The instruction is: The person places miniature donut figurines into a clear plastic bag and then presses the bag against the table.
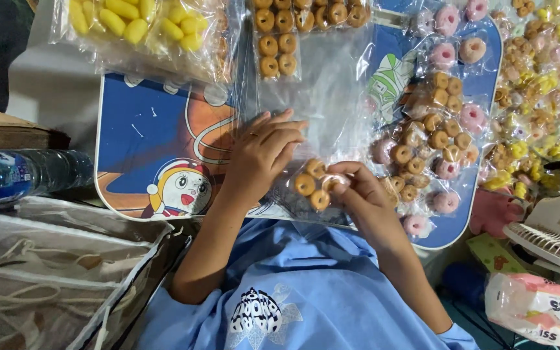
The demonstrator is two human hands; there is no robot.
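Note:
My left hand [264, 152] lies flat on a clear plastic bag [322, 97], pressing it onto a blue cartoon-printed tray table [144, 136]. My right hand [358, 191] pinches a small ring-shaped snack at the bag's near corner, where three brown ring snacks [311, 185] sit inside the plastic. A ring shows on a left finger. I wear a light blue garment [280, 291].
Bags of yellow snacks [137, 19] and brown rings [277, 39] lie at the far side. Small packets of pink and brown rings [439, 123] pile at the right. A water bottle [21, 175] lies left, above a zipped clear bag [59, 272]. A white fan [555, 230] stands right.

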